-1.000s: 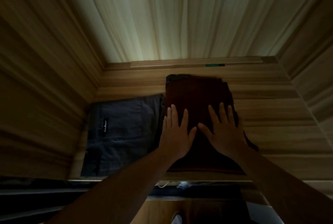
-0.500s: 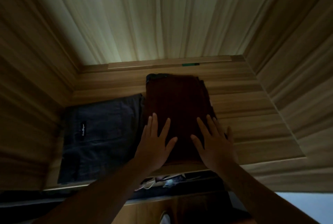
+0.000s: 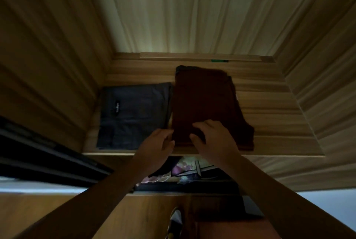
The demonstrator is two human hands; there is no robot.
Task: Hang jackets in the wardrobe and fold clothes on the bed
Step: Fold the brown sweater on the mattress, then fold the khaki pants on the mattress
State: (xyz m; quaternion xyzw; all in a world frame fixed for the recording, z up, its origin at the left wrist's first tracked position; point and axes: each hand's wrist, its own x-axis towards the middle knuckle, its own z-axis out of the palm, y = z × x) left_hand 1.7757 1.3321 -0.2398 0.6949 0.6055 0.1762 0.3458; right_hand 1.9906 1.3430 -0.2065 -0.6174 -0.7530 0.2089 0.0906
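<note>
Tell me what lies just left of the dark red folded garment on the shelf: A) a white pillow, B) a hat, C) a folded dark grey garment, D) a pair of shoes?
C: a dark grey garment with a small label lies folded beside the dark red garment on the shelf.

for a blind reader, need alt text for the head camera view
A left hand and a right hand, fingers curled, rest at the near edge of a folded dark red garment on a wooden wardrobe shelf. Folded dark grey trousers lie to its left.

Garment (image 3: 134, 115) L of stack (image 3: 206, 104), on shelf (image 3: 269, 123)
</note>
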